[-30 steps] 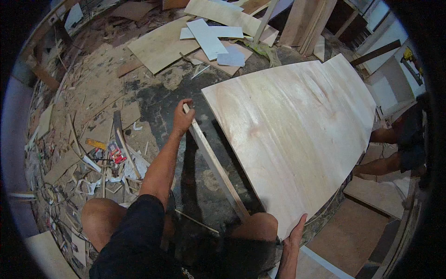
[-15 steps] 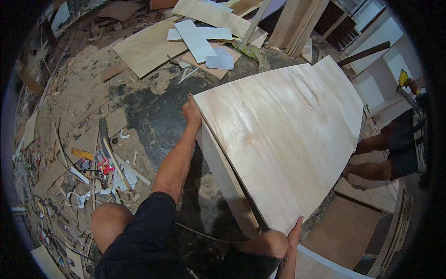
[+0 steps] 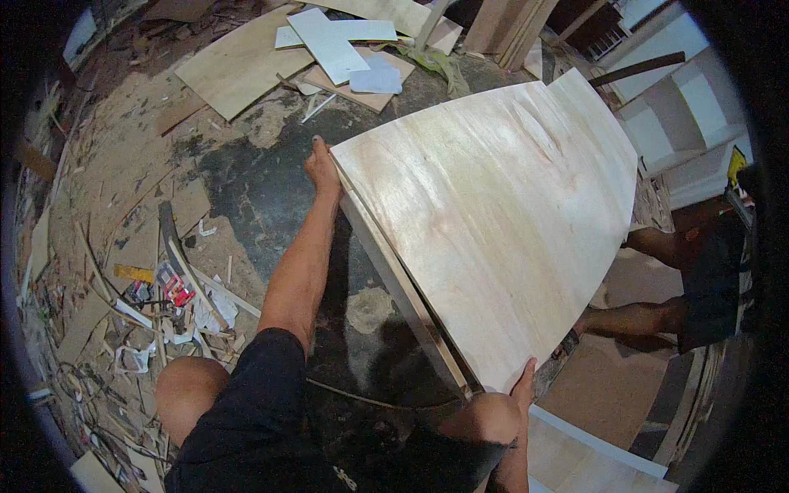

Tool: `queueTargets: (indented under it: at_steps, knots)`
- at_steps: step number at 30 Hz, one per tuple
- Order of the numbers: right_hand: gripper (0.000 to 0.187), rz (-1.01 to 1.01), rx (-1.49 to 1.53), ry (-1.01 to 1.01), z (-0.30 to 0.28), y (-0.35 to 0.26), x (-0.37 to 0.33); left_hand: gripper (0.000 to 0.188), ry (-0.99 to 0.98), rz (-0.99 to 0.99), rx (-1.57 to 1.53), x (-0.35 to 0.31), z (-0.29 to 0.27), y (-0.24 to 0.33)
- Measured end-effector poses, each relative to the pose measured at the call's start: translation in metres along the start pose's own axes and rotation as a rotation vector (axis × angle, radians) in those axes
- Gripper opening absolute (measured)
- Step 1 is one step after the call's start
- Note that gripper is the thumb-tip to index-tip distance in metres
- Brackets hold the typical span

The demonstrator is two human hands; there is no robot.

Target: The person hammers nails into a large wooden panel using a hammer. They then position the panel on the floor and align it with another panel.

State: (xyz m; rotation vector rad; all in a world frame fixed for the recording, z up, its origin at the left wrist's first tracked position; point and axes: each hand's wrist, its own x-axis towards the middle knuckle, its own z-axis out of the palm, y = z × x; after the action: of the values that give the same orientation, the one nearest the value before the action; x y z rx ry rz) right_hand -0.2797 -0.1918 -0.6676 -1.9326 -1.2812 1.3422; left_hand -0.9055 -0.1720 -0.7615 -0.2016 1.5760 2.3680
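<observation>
A large pale plywood panel [image 3: 493, 222] lies across the middle of the view, over a wooden frame [image 3: 394, 283] whose edge shows along the left side. A dark narrow gap runs between panel and frame, widest toward me. My left hand [image 3: 322, 168] is closed around the far left corner. At the near corner, my right hand [image 3: 523, 386] grips the edge, its thumb on top and its other fingers hidden beneath. One knee [image 3: 493, 417] is close to that near corner.
Another person's legs [image 3: 637, 320] are beside the panel's right edge. Plywood offcuts and white boards [image 3: 329, 45] lie at the back. Scrap strips and litter [image 3: 177, 287] cover the floor on the left. A white-edged board [image 3: 592, 448] lies at lower right, and white cabinets [image 3: 690, 99] stand at far right.
The panel and my hands appear slightly higher and farther left. Less of the frame's side face shows now. The other person's legs have shifted, one foot coming nearer the panel's right edge.
</observation>
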Motion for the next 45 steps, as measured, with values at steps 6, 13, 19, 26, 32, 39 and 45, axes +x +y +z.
queueTargets:
  at_steps: [6, 13, 19, 26, 32, 39, 45]
  knots:
    - [0.087, 0.028, 0.012, 0.057, 0.01, -0.003, -0.003, 0.06, 0.082, 0.219, 0.224, 0.003, 0.0, -0.003]
    - [0.08, 0.049, -0.078, 0.203, 0.028, -0.014, -0.018, 0.055, 0.095, 0.08, -0.02, 0.006, 0.01, 0.008]
    - [0.072, 0.042, 0.023, 0.145, 0.032, -0.031, -0.026, 0.054, -0.032, 0.014, -0.023, 0.004, 0.01, 0.017]
    - [0.046, -0.142, -0.281, 0.089, 0.021, 0.023, -0.075, 0.058, 0.02, 0.16, 0.366, 0.005, -0.001, 0.019]
    - [0.042, -0.422, 0.037, -0.066, 0.025, 0.077, -0.092, 0.053, -0.135, 0.201, 0.657, -0.013, -0.027, 0.035]
    - [0.035, -0.335, -0.061, 0.054, 0.023, 0.072, -0.101, 0.044, -0.451, 0.212, 0.563, -0.012, -0.034, 0.05]
    - [0.023, -0.111, -0.168, 0.188, 0.021, 0.069, -0.11, 0.036, -0.413, 0.23, 0.472, -0.012, -0.039, 0.033]
